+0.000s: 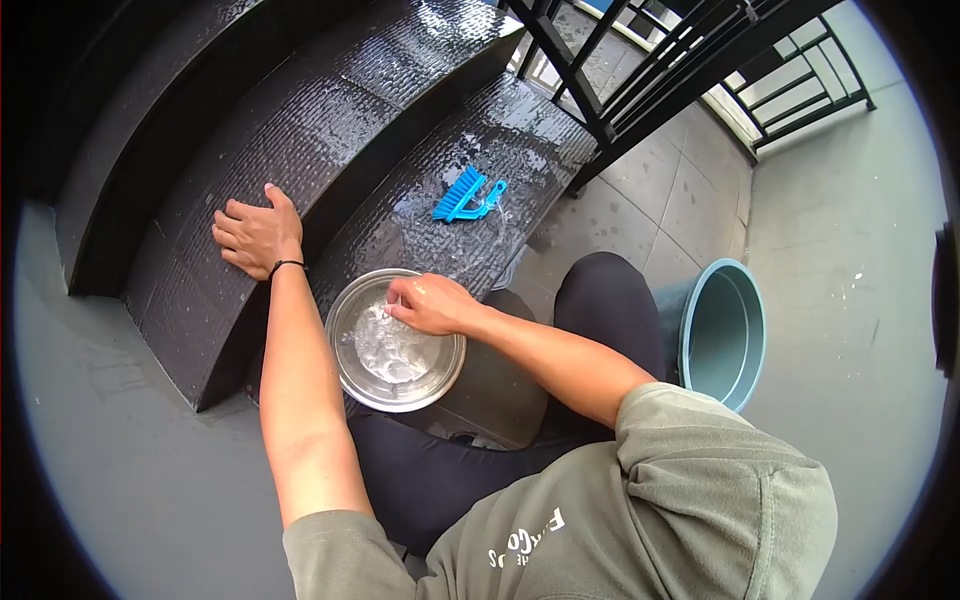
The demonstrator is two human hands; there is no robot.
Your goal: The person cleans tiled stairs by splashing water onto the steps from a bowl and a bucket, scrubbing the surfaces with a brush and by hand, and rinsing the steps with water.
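Observation:
My left hand (260,235) lies on a dark, ridged stair step (290,130), its fingers spread and a thin black band at the wrist. Over the upper part of a round metal basin (445,380), my right hand (432,304) is closed, with its fingers curled together. Whatever those fingers may hold is hidden. Below them, clear water (392,350) in the basin looks stirred and bright. On the wet lower step, beyond the basin, rests a blue scrub brush (466,198), bristles toward the left and out of reach of both hands.
A grey-green plastic bucket (752,335) lies tilted beside my right knee. Black metal railing (590,110) rises past the steps' right end. Grey floor tiles (655,185) with wet spots meet a grey wall (840,240) on the right.

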